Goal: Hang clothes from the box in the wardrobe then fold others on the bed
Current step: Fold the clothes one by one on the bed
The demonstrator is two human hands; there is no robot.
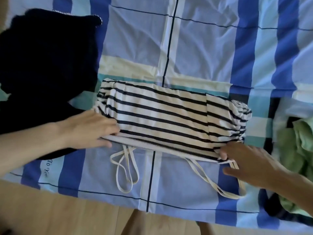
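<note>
Left hand (84, 131) pinches the near-left hem of the striped top (160, 116), fingers flat on top and thumb along the edge below. Right hand (250, 163) is relaxed: fingertips press the near-right corner, thumb spread clear. The top lies folded into a long band across the checked bed (203, 48), its pale straps (125, 168) trailing loose toward the near edge. A dark garment (42, 65) is heaped just left of it, a green garment (298, 146) bunched at the right. Wood floor (67, 214) shows below.
</note>
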